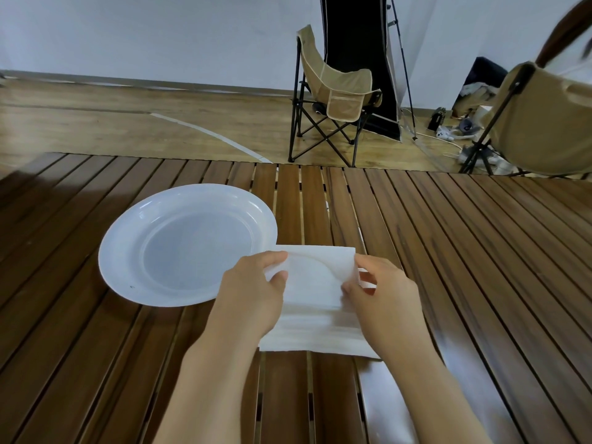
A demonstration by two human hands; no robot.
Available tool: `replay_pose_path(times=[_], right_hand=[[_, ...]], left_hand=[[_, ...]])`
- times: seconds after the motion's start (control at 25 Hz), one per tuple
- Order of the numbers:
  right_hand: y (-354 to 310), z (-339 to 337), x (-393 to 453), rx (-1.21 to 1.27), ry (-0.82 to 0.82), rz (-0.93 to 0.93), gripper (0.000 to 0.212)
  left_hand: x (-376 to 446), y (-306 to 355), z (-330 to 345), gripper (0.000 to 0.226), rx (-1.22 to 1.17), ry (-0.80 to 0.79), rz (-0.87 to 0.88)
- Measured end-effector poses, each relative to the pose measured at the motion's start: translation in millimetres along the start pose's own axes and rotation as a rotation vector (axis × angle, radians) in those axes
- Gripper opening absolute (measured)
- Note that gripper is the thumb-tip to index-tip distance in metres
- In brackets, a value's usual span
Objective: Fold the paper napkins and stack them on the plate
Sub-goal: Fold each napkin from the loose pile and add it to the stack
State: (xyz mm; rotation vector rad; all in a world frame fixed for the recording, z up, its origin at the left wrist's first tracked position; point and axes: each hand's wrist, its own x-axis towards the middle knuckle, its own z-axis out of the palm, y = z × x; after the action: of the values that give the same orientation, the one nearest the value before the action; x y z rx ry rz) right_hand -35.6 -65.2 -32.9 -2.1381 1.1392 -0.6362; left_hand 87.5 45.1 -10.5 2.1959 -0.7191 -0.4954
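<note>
A white paper napkin (315,290) lies on the slatted wooden table (464,251), just right of a round white plate (128,248) that holds nothing. My left hand (253,293) pinches the napkin's far left corner between thumb and fingers. My right hand (381,290) pinches its far right edge. The far half of the napkin is lifted a little off the table, while the near half lies flat. Its left corner overlaps the plate's rim.
Beyond the table's far edge stands a beige folding camp chair (333,91) in front of a black panel. A second beige chair (544,123) is at the right, with cables and small items on the floor beside it.
</note>
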Motion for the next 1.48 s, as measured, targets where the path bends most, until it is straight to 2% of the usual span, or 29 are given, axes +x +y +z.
replay_pose_path(times=[0.16,0.36,0.48,0.64,0.76,0.92,1.04,1.12,1.2,1.32,1.48], right_hand=[[2,-3,1,0.005,0.034,0.057,0.031],[7,-5,2,0.062,0.048,0.146,0.02],[9,-4,3,0.081,0.081,0.136,0.01],[8,-4,3,0.082,0.114,0.116,0.002],[8,-4,3,0.09,0.146,0.107,0.003],[9,-5,3,0.093,0.16,0.154,0.006],[8,-4,2,-0.039,0.218,0.263,0.029],[11,-5,1,-0.084,0.189,0.406,0.044],[12,-5,2,0.044,0.082,0.515,0.049],[15,-2,4,0.199,-0.03,0.552,0.048],[14,-4,4,0.281,-0.054,0.579,0.041]], left_hand=[[1,-3,0,0.031,-0.044,0.041,-0.009],[7,-5,4,0.031,-0.106,0.24,-0.239],[4,0,6,0.013,0.004,0.25,-0.174],[4,3,6,0.032,0.047,0.272,-0.089],[4,3,8,0.035,0.026,0.251,-0.092],[5,1,8,0.02,-0.05,0.208,-0.131],[6,0,8,0.01,-0.108,0.194,-0.152],[7,-1,11,0.016,-0.146,0.134,-0.2],[9,-3,15,0.034,-0.159,0.059,-0.271],[11,-6,19,0.045,-0.108,0.034,-0.298],[13,-8,21,0.047,-0.105,0.036,-0.31]])
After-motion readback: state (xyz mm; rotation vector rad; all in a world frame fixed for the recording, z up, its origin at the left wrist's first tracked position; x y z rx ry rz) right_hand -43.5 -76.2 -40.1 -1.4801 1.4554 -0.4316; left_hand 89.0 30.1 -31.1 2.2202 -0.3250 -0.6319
